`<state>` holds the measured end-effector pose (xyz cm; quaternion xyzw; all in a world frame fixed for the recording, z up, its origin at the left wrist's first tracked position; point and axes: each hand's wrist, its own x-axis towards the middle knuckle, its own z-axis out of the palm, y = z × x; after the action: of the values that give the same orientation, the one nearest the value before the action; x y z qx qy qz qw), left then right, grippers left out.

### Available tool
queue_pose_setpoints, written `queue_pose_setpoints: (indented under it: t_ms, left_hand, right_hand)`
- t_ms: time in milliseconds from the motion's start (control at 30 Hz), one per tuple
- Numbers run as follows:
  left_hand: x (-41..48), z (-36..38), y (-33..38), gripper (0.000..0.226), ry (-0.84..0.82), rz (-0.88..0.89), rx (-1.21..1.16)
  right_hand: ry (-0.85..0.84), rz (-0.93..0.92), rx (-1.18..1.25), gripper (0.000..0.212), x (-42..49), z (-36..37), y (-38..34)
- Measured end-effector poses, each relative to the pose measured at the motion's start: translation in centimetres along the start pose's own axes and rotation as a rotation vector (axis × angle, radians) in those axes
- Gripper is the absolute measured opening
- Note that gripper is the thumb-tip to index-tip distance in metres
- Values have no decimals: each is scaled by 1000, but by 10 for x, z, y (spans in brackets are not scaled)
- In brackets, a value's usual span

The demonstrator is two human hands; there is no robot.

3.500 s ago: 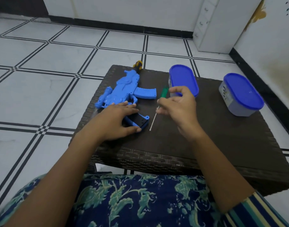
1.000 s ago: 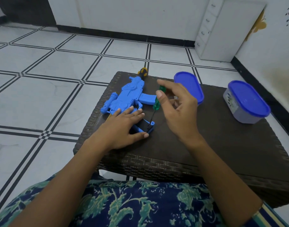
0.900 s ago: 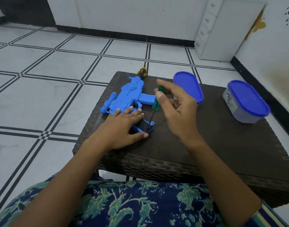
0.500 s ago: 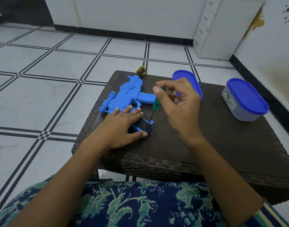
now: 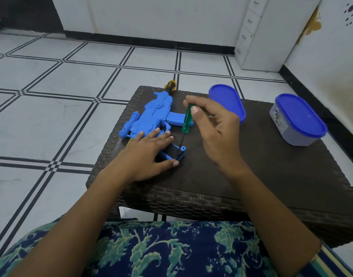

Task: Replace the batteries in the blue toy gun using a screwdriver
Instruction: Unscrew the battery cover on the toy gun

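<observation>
- Your left hand (image 5: pixel 149 154) is lying flat, fingers straight, pressing down on the lower part of the blue toy gun (image 5: pixel 151 114), whose glossy moulded plastic body is stretching away beyond your fingertips.
- Your right hand (image 5: pixel 217 136) is pinching the screwdriver (image 5: pixel 187 118), thumb and fingertips curled round the top of its translucent green handle.
- The thin dark shaft is slanting down, its tip meeting a black panel (image 5: pixel 174 150) in the gun's blue end, just right of your left fingers.
- Both hands are working over a dark brown woven table (image 5: pixel 251 176), ribbed and patterned along its near edge.
- Just beyond your right hand, a rounded tub (image 5: pixel 229 100) is sitting under a smooth blue lid.
- A second tub (image 5: pixel 299 120), well right of that hand, is showing a printed label too small to read.
- A yellow-and-black handle (image 5: pixel 170 85) is poking out past the gun's far end.
</observation>
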<state>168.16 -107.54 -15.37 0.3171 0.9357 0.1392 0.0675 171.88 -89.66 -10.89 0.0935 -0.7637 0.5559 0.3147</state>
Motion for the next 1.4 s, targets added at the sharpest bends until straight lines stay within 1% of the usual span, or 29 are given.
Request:
queue_pose_setpoints:
  t_ms: [133,233,333,400,467,567,633,700,833,900,1000,1033,1100,1233,1300,1400]
  left_hand:
    - [0,1,0,100,6,0,-3]
    - [0,1,0,100,3,-1,0]
    - [0,0,0,100,2,0,4]
    - [1,0,0,100,0,0,5]
    - [0,1,0,99,1,1,3]
    - [1,1,-1,99,3,2,1]
    - [1,1,-1,99,4,3,3]
    - [1,1,-1,99,3,5,2]
    - [1,1,-1,99,8,3,-12]
    - [1,1,-1,100,9,3,-12]
    - [0,1,-1,100,12,6,-13]
    - [0,1,-1,99,12,6,-15]
    - [0,1,0,99,5,5,-10]
    - [0,-1,0,100,-3,7,-2]
    - [0,0,-1,100,-5,4,2]
    - [0,0,-1,100,-1,7,1]
  right_hand:
    - [11,-91,-20,22,0,3,-5]
    - [24,-73,-19,21,1,3,-3]
    - [-12,-12,30,26,0,2,-2]
    - [-20,1,36,22,-1,2,-2]
    - [-18,-30,2,18,-2,3,-4]
    - [6,-82,-30,25,-1,4,-4]
    - [34,-85,-24,22,1,2,-2]
    - [24,-71,-21,18,2,1,-1]
    - [-1,23,60,17,0,0,-1]
    - [-4,-4,35,13,-1,1,-2]
    - [35,-84,-12,17,-1,3,-4]
    - [53,-84,-15,17,-1,3,-4]
    - [60,-49,-7,18,0,3,-3]
    - [23,46,73,20,-2,1,-1]
    - [18,20,50,18,-3,2,-2]
    - [36,-79,-36,19,-2,3,-5]
